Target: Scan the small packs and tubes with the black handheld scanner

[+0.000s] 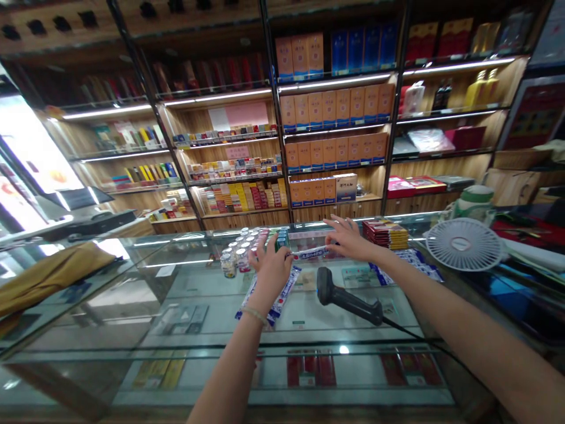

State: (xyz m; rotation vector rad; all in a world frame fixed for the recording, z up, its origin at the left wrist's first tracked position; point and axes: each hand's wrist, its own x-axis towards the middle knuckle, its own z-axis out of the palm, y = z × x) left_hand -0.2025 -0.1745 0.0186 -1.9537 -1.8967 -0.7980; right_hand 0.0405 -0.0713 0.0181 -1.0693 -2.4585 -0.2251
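Between both hands a narrow blue-and-white packet (310,253) is stretched level above the glass counter. My left hand (270,263) pinches its left end, other fingers raised. At its right end, my right hand (345,237) pinches with thumb and finger, the rest spread. More blue-and-white packets (286,292) lie beneath my left hand and wrist, partly hidden. Rows of small bottles (242,259) stand just beyond my left hand. A black barcode scanner (348,300) lies on the glass, nearer to me than the held packet.
Stacked red-and-yellow packs (385,234) and further blue packets (408,265) lie by my right forearm. A white fan (464,244) stands at the right. The scanner's cable runs to the lower right. Brown cloth (57,274) covers the left counter. Stocked shelves (338,126) stand behind.
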